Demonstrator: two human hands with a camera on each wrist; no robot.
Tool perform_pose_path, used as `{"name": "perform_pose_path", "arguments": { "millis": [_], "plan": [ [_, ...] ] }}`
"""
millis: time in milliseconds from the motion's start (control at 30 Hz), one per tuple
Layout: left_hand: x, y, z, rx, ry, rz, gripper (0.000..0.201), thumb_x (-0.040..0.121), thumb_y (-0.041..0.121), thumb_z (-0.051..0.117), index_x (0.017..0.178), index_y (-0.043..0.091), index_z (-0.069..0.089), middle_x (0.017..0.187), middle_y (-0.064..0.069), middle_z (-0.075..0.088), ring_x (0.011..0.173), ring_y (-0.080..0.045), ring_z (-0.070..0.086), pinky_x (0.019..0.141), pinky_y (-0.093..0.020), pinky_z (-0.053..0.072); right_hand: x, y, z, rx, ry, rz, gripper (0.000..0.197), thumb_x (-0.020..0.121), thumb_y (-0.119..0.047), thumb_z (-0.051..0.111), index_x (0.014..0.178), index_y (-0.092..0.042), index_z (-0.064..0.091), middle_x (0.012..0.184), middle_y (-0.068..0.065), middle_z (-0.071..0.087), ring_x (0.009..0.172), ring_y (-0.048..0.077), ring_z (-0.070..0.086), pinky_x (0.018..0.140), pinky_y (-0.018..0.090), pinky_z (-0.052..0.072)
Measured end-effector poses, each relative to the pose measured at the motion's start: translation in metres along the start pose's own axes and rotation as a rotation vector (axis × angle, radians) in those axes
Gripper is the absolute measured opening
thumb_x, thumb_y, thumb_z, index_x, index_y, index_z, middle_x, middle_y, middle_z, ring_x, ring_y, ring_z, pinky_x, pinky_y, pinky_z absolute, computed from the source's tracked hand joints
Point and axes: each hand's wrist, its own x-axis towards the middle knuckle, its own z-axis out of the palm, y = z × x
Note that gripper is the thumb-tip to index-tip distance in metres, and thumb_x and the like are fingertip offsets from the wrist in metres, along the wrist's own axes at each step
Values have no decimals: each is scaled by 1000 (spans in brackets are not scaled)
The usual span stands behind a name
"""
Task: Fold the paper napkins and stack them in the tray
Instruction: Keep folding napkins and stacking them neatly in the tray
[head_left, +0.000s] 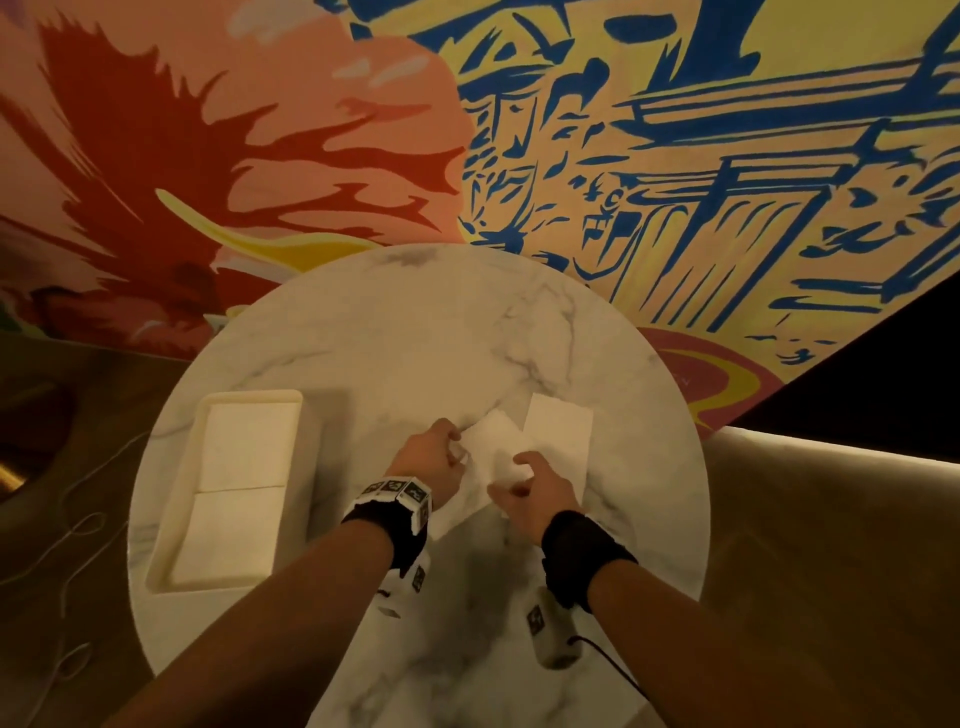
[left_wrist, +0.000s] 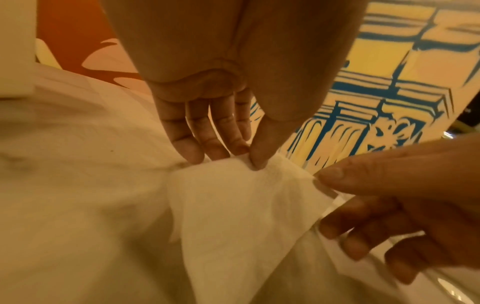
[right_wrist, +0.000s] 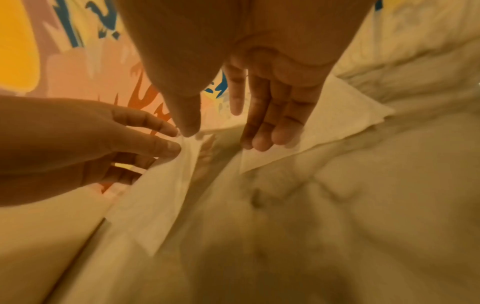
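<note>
A white paper napkin (head_left: 488, 447) is lifted over the middle of the round marble table (head_left: 415, 322). My left hand (head_left: 457, 452) pinches its upper edge between thumb and fingers (left_wrist: 192, 152). My right hand (head_left: 511, 478) holds the nearby corner, thumb (left_wrist: 335, 174) on top and fingers beneath. In the left wrist view the napkin (left_wrist: 233, 216) hangs down toward the table. A second napkin (head_left: 558, 431) lies flat just behind my right hand, and shows under the right fingers (right_wrist: 324, 127). The cream tray (head_left: 249, 396) at the left holds two piles of folded napkins (head_left: 244, 447).
The table's edge curves close on all sides, with a painted wall (head_left: 675, 156) right behind it. An upholstered bench (head_left: 831, 519) runs along the right. A thin cord (head_left: 78, 525) lies on the floor at the left. Bare marble lies behind and in front of my hands.
</note>
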Motion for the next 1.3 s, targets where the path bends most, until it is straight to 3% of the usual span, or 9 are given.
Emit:
{"name": "perform_pose_path", "arguments": {
  "millis": [133, 267, 433, 533, 733, 833, 1033, 1167, 1300],
  "plan": [
    [-5, 3, -15, -169, 87, -25, 25, 88, 27, 63, 111, 30, 54, 87, 4, 69, 81, -16, 66, 77, -33, 56, 2, -11, 7, 204, -4, 6, 47, 84, -43, 73, 120, -36, 44, 97, 3, 65, 85, 20, 62, 74, 29, 50],
    [-12, 6, -28, -246, 117, 1, 36, 87, 23, 69, 119, 27, 54, 86, 10, 64, 80, -8, 61, 74, -25, 48, 3, -37, 9, 308, 4, -119, 26, 90, -21, 68, 109, -30, 53, 104, 11, 64, 87, 22, 63, 78, 32, 53],
    [-16, 2, -51, -209, 138, 22, 64, 88, 46, 66, 144, 38, 35, 118, 4, 56, 108, -20, 57, 96, -36, 48, -4, -68, -5, 241, 13, -276, 15, 92, -11, 63, 102, -21, 67, 79, -7, 58, 70, 8, 53, 66, 18, 47],
    [-20, -2, -64, -176, 91, 81, 66, 91, 45, 64, 148, 43, 30, 111, 4, 58, 102, -19, 60, 88, -28, 45, -8, -77, -12, 185, -39, -338, 16, 92, -7, 63, 104, -16, 69, 65, -16, 50, 62, 4, 50, 56, 9, 42],
    [-29, -7, -82, -203, 253, 165, 5, 91, 30, 70, 93, 34, 69, 92, 6, 63, 88, -16, 61, 73, -21, 40, -12, -83, -14, 142, -18, -348, 11, 90, -15, 67, 96, -25, 67, 84, -7, 66, 81, 13, 62, 68, 13, 45],
    [-32, -12, -87, -160, 295, 190, 21, 89, 33, 69, 73, 45, 63, 95, 9, 61, 93, -16, 55, 81, -28, 44, -15, -87, -11, 90, 87, -375, 9, 89, -20, 68, 84, -28, 69, 82, -8, 67, 78, 10, 61, 74, 20, 44],
    [-52, -12, -97, -122, 328, 236, 12, 93, 30, 63, 81, 35, 62, 101, 10, 63, 100, -16, 58, 83, -30, 45, -29, -103, -7, -86, 186, -494, 21, 90, -24, 68, 73, -36, 62, 99, -3, 61, 81, 9, 57, 76, 22, 44],
    [-67, -8, -104, -107, 241, 299, 24, 87, 49, 69, 105, 34, 65, 102, 19, 64, 101, -5, 58, 89, -26, 46, -40, -115, -1, -90, 89, -543, 15, 90, -19, 66, 78, -29, 66, 86, -4, 69, 83, 12, 64, 75, 18, 48],
    [-75, 0, -114, -70, 201, 307, 21, 90, 46, 66, 99, 30, 76, 98, 11, 73, 93, -7, 64, 84, -23, 48, -49, -126, 4, -32, 49, -568, 20, 89, -15, 66, 76, -29, 67, 82, 0, 70, 82, 18, 65, 75, 23, 52]
  ]
}}
